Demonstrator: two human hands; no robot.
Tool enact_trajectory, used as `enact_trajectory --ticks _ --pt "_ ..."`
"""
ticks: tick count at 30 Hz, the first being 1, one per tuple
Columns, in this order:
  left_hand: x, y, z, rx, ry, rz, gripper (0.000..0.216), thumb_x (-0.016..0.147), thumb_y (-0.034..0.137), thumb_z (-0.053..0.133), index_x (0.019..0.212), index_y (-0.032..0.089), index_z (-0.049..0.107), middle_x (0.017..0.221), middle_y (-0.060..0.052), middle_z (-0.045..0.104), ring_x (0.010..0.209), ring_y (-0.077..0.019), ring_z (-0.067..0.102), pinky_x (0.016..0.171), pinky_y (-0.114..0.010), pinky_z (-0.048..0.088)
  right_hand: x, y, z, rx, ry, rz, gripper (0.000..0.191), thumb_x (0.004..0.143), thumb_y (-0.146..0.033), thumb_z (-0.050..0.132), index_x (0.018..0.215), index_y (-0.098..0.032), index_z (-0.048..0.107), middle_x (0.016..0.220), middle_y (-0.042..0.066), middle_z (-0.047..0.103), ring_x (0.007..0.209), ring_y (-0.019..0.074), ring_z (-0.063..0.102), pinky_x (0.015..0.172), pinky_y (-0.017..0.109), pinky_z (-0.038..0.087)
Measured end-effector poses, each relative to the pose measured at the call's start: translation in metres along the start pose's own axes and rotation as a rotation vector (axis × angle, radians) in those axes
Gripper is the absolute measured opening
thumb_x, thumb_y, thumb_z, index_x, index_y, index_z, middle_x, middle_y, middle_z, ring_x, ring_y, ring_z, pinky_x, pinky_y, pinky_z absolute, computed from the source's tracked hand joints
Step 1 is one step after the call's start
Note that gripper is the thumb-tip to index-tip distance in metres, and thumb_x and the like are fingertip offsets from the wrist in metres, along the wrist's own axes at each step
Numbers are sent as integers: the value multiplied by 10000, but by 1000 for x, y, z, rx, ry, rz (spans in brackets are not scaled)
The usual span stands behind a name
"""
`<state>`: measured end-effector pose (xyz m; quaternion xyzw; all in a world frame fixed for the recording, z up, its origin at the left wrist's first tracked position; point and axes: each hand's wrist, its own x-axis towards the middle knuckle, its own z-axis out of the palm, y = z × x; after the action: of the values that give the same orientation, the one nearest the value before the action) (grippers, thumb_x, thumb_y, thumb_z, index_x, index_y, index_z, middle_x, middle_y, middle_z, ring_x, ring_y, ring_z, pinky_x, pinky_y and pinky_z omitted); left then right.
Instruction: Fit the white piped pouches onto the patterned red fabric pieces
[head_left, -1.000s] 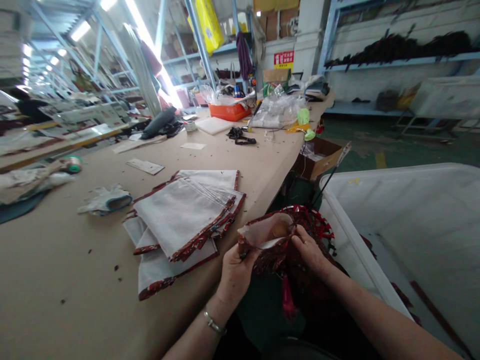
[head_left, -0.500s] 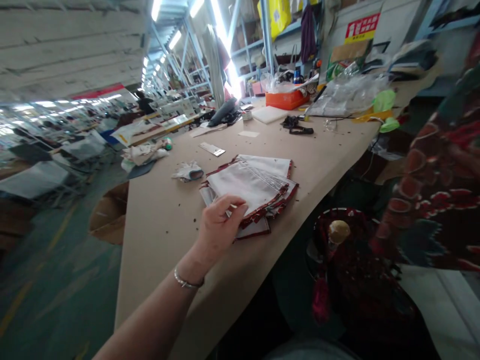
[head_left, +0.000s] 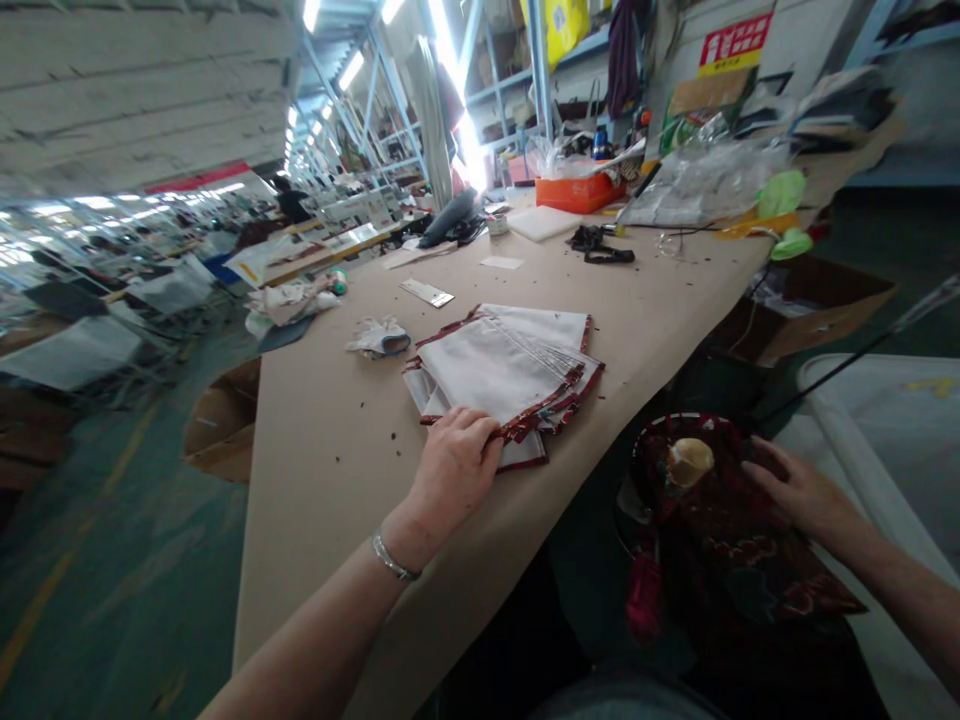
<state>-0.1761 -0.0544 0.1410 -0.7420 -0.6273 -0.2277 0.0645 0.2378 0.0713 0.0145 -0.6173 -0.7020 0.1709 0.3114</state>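
Observation:
On the table lies a fanned stack of fabric pieces, pale side up with dark red patterned edges. My left hand, with a bracelet at its wrist, has its fingers closed over the near edge of the stack; the fingertips are partly hidden. At lower right, my right hand holds dark red patterned fabric low beside the table, its fingers bent against the cloth. A round yellowish knob-like thing stands next to that fabric.
A white glove and a metal ruler lie beyond the stack. Farther back are black scissors-like tools, an orange box and plastic bags. A cardboard box stands left of the table, a white bin at right.
The patterned fabric raised at the right has come down, and my right hand has come into view on it. My left hand has flattened slightly over the stack's near edge.

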Motion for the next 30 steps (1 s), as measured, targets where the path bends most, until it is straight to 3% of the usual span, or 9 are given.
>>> enact_trajectory --ticks 2,4,7,10,14,19,23,26,30 --pt "2 0 0 36 2 0 164 889 187 476 851 174 635 901 -54 649 880 -192 564 857 -355 449 2 -34 -22 62 -46 52 321 832 -303 585 1109 -148 631 1032 181 672 848 209 660 727 322 491" --pt "2 -1 0 100 2 8 168 887 178 474 822 172 628 873 -55 649 854 -195 566 834 -351 451 -3 -79 -41 79 18 -19 289 864 -303 543 1124 -194 606 1035 135 665 842 183 644 761 320 486" --pt "3 0 -2 232 -54 27 176 889 171 460 801 167 613 853 -66 649 824 -204 575 787 -347 456 -17 -149 -52 127 137 -439 205 892 -261 514 1075 -233 601 1105 78 631 1010 168 600 900 311 462" --pt "4 3 -4 356 -93 18 170 876 159 466 760 173 590 805 -65 639 777 -215 579 723 -345 454 -28 -208 -36 202 28 -834 172 912 -204 484 1041 -222 596 1096 58 614 1051 155 563 934 303 462" --pt "6 12 -13 359 -5 8 126 839 130 491 755 186 566 761 -47 620 724 -201 571 679 -321 445 -15 -263 12 56 -97 -998 251 901 -198 498 1137 -177 581 1136 87 589 1098 213 495 1001 389 422" --pt "-3 29 -29 274 124 43 141 805 97 474 724 197 532 745 -38 602 735 -188 556 697 -303 448 16 -283 55 -236 -128 -934 334 853 -201 540 1181 -149 578 1201 134 554 1133 293 455 960 452 414" --pt "-11 36 -30 204 182 51 143 822 114 464 733 204 529 748 -29 602 728 -177 547 692 -296 446 10 -277 47 -89 -186 -860 314 876 -201 485 1169 -147 584 1159 113 584 1082 238 497 952 395 420" --pt "-12 41 -27 173 228 59 140 832 118 472 739 208 523 751 -20 600 723 -171 545 678 -288 439 -7 -280 35 94 -173 -967 368 873 -315 523 1205 -159 554 1207 89 567 1124 220 474 1005 376 389" --pt "-14 50 -30 139 261 81 143 840 103 456 762 206 518 760 -18 597 720 -165 546 686 -284 446 -5 -284 36 -163 -148 -980 307 865 -241 504 1146 -144 580 1167 112 585 1084 276 499 932 417 419"
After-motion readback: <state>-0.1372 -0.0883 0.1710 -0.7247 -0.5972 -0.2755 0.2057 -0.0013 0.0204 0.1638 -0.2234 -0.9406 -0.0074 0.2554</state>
